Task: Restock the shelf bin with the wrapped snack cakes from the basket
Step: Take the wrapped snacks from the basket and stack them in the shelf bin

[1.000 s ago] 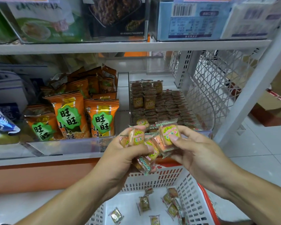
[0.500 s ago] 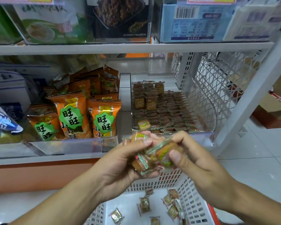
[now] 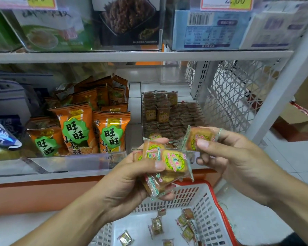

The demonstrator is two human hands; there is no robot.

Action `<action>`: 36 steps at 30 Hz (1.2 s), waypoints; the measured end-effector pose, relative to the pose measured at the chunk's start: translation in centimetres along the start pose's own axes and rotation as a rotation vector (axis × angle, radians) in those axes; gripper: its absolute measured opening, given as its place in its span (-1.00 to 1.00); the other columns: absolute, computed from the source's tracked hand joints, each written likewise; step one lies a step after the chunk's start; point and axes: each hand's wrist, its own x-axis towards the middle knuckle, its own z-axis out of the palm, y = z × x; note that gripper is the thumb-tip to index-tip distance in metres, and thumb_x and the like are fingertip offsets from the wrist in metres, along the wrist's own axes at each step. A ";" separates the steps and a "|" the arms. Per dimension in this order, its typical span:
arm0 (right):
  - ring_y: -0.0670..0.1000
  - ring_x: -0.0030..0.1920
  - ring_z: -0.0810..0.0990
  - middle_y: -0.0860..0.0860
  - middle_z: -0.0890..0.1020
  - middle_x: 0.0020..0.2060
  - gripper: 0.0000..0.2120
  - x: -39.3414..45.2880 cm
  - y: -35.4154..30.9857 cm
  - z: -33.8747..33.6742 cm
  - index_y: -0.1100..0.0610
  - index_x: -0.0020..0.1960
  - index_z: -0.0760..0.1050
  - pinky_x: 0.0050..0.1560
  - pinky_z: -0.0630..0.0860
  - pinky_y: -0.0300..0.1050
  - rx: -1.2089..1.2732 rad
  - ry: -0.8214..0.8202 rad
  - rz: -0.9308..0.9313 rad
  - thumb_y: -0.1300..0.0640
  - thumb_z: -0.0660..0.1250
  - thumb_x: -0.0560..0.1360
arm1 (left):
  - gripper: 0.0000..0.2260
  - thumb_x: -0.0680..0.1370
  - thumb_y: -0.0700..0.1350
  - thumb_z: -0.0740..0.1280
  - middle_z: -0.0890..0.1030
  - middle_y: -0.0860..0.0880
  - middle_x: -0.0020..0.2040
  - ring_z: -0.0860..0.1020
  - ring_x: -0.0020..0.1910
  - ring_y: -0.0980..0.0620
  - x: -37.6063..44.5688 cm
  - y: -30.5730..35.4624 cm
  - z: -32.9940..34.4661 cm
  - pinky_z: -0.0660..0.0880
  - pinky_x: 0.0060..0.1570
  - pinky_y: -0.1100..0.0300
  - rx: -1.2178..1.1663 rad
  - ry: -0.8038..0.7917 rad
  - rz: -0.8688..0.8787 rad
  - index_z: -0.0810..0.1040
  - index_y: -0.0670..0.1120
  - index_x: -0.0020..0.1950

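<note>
Before the lower shelf: both hands are raised between the basket (image 3: pixel 210 206) and the clear shelf bin (image 3: pixel 169 112).
Change: half a second ago the right hand (image 3: pixel 238 162) was pressed in against the left hand's bundle; now it has drawn clear to the right with a single cake (image 3: pixel 199 139).
Meaning: one cake is separated from the bundle and ready to go in; judged as the start of a placing move, not yet done.
Right fingers: thumb (image 3: pixel 208 144) on the wrapper's face, other fingers behind, clamped on the single cake.
Left fingers: left hand (image 3: pixel 124 181) curled around a bundle of cakes (image 3: pixel 167 166), thumb pressing on top.
Cake vs bin: the pinched cake sits just in front of the bin's front edge, over its stacked rows.
Remaining stock: loose cakes (image 3: pixel 183 226) lie on the basket floor.
Neighbour: orange snack bags (image 3: pixel 89 128) fill the bin to the left.
</note>
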 end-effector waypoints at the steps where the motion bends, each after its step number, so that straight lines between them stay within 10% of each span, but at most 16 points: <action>1: -0.09 -0.32 0.56 0.03 0.63 -0.20 -0.71 0.0 -0.1 -0.3 0.14 0.05 0.70 -0.19 0.61 -0.24 -0.018 -0.016 0.023 0.18 0.49 0.33 | -0.44 0.28 -0.25 0.58 0.70 -0.25 0.14 0.72 -0.15 -0.20 0.0 0.0 0.0 0.66 -0.27 -0.03 0.015 0.021 0.016 0.66 0.02 0.26; 10: -0.09 -0.35 0.51 -0.01 0.68 -0.14 -0.65 0.0 1.2 -0.3 0.07 0.16 0.67 -0.28 0.59 -0.24 -0.097 -0.088 0.251 0.09 0.50 0.38 | -0.46 0.24 -0.22 0.59 0.69 -0.26 0.18 0.72 -0.09 -0.23 0.4 -0.7 0.1 0.67 -0.25 -0.08 0.124 0.176 0.138 0.66 0.05 0.19; 16: -0.01 -0.05 0.70 0.11 0.72 0.06 -0.64 -0.6 1.7 0.5 0.09 0.18 0.67 -0.08 0.65 -0.11 -0.067 -0.157 0.387 0.02 0.45 0.41 | -0.44 0.25 -0.14 0.63 0.71 -0.24 0.13 0.66 0.01 -0.47 0.1 -0.9 0.7 0.42 0.01 -0.61 0.313 0.276 0.228 0.63 0.15 0.21; 23: 0.15 0.13 0.69 0.19 0.70 0.13 -0.68 1.8 1.2 -0.5 0.20 0.20 0.60 -0.05 0.67 -0.08 -0.054 0.023 0.278 0.23 0.45 0.46 | -0.50 0.28 -0.19 0.61 0.73 -0.09 0.12 0.71 -0.07 -0.34 1.3 -1.0 0.5 0.62 -0.08 -0.42 0.361 0.397 0.249 0.66 0.18 0.14; 28: -0.20 -0.19 0.56 -0.21 0.61 -0.14 -0.70 8.6 0.8 -2.3 -0.11 0.00 0.49 -0.22 0.43 -0.37 -1.067 0.344 -0.097 0.02 0.57 0.39 | -0.55 0.34 -0.24 0.60 0.74 -0.03 0.06 0.73 -0.13 -0.18 2.6 -0.9 0.8 0.61 -0.31 0.09 0.418 0.415 0.218 0.67 0.21 0.09; 36: 0.07 0.06 0.54 0.08 0.57 0.20 -0.64 21.7 1.9 -5.8 0.04 0.22 0.45 -0.14 0.44 -0.16 -1.227 0.349 -0.036 0.32 0.37 0.49 | -0.57 0.41 -0.32 0.57 0.74 -0.03 -0.04 0.74 -0.18 -0.09 4.4 -0.6 0.7 0.61 -0.31 0.14 0.433 0.440 0.183 0.68 0.17 0.09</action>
